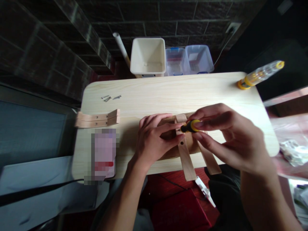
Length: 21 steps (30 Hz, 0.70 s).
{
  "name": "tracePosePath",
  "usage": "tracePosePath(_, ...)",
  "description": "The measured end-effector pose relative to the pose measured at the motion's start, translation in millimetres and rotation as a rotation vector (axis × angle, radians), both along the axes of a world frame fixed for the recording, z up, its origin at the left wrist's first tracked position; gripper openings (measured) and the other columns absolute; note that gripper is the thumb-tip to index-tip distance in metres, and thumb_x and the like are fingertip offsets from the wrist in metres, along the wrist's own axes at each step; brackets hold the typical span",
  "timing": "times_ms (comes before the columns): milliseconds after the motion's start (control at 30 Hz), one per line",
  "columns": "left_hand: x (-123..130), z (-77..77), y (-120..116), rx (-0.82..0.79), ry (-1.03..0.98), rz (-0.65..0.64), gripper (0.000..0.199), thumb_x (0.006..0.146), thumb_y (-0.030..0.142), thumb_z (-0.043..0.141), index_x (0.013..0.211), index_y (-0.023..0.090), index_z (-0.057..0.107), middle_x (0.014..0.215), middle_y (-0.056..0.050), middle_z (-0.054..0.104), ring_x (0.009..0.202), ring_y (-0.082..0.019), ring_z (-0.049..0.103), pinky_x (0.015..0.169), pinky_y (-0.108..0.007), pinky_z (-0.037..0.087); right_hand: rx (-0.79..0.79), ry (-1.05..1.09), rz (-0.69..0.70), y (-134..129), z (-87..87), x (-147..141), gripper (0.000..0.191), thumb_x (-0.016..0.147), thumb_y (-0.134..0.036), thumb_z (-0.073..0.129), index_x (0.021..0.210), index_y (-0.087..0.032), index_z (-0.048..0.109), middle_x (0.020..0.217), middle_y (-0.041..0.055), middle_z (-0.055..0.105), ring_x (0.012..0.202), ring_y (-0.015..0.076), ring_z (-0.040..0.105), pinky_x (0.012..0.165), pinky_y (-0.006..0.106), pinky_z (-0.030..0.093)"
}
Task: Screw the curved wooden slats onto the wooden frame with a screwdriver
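My right hand [228,136] grips a yellow-and-black screwdriver [190,126] between thumb and fingers. Its tip points left at a wooden strip [186,158], close to a dark round hole. My left hand [154,136] rests on a wooden piece under the strips, its thumb and index finger on either side of the screwdriver tip and touching the strip. A second wooden strip [209,157] lies to the right, partly covered by my right hand. Both strips stick out past the table's near edge. Whether a screw sits under the tip is too small to tell.
Several screws [110,98] lie at the table's [168,89] back left. Nearby are a curved wooden part [97,119] and a blurred-out phone-like object [104,154]. A clear, yellow-ended cylinder [260,75] stands back right. Beyond the table are a cream bin [148,56] and two clear bins.
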<state>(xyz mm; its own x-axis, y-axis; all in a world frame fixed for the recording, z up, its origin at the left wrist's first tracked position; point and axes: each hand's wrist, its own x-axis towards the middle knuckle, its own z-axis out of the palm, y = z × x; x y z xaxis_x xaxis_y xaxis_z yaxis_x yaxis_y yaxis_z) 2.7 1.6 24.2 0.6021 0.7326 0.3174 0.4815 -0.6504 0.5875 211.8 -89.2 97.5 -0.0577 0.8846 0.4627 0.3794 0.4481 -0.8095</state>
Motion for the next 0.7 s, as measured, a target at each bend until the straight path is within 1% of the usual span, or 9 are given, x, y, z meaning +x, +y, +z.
tracePosePath(100,-0.3,-0.9,0.1,0.003,-0.008,-0.002,0.019,0.093,0.048,0.085,0.109,0.038,0.085,0.134,0.0,0.08,0.125,-0.026,0.072,0.113,-0.049,0.047,0.011,-0.026,-0.017,0.5,0.3,-0.4,0.038,0.088,-0.004,0.08,0.117,-0.026,0.074,0.12,0.0076,0.077,0.114,0.0252,0.075,0.092,0.042,0.065)
tracePosePath(200,-0.6,-1.5,0.3,-0.005,-0.01,-0.006,0.022,0.091,0.047,0.086,0.112,0.039,0.084,0.134,0.0,0.079,0.126,-0.027,0.071,0.113,-0.049,0.046,-0.014,-0.014,0.008,-0.7,0.3,-0.4,0.041,0.089,-0.004,0.077,0.122,-0.028,0.073,0.129,0.0081,0.077,0.124,0.028,0.074,0.1,0.046,0.065)
tracePosePath(267,-0.5,-1.5,0.4,-0.011,-0.019,-0.005,0.023,0.09,0.046,0.087,0.112,0.039,0.084,0.134,0.0,0.08,0.126,-0.027,0.071,0.113,-0.048,0.047,-0.023,0.013,0.033,-1.3,-0.3,0.1,0.043,0.09,-0.002,0.075,0.125,-0.027,0.072,0.13,0.0081,0.078,0.126,0.0277,0.075,0.101,0.045,0.066)
tracePosePath(367,-0.1,-0.9,0.1,-0.017,-0.022,-0.001,0.021,0.09,0.046,0.087,0.11,0.039,0.085,0.133,0.0,0.08,0.125,-0.026,0.071,0.113,-0.048,0.047,-0.015,0.02,0.026,-0.1,-1.5,0.5,0.041,0.091,-0.002,0.076,0.123,-0.028,0.073,0.124,0.0071,0.079,0.12,0.0259,0.077,0.095,0.043,0.067)
tracePosePath(500,0.0,-0.6,-0.2,-0.008,-0.016,0.002,0.02,0.091,0.046,0.086,0.11,0.039,0.085,0.132,0.0,0.08,0.124,-0.027,0.072,0.113,-0.049,0.047,0.014,-0.001,-0.014,2.6,-1.6,-0.4,0.039,0.088,-0.004,0.081,0.118,-0.029,0.074,0.12,0.0065,0.078,0.112,0.025,0.076,0.089,0.043,0.067)
tracePosePath(633,-0.4,-0.9,0.1,-0.004,-0.012,0.0,0.022,0.091,0.047,0.086,0.112,0.039,0.084,0.133,0.0,0.08,0.125,-0.027,0.071,0.113,-0.049,0.047,-0.017,0.009,0.023,1.5,-0.8,-1.5,0.041,0.089,-0.002,0.077,0.121,-0.027,0.072,0.127,0.0086,0.077,0.125,0.028,0.074,0.101,0.047,0.066)
tracePosePath(700,-0.8,-1.1,0.2,-0.004,-0.014,-0.006,0.023,0.091,0.047,0.087,0.113,0.039,0.084,0.134,0.0,0.08,0.126,-0.026,0.071,0.113,-0.049,0.047,-0.027,0.025,0.038,0.3,-1.1,-1.3,0.042,0.09,-0.001,0.074,0.122,-0.026,0.072,0.128,0.0088,0.078,0.126,0.0276,0.074,0.102,0.046,0.066)
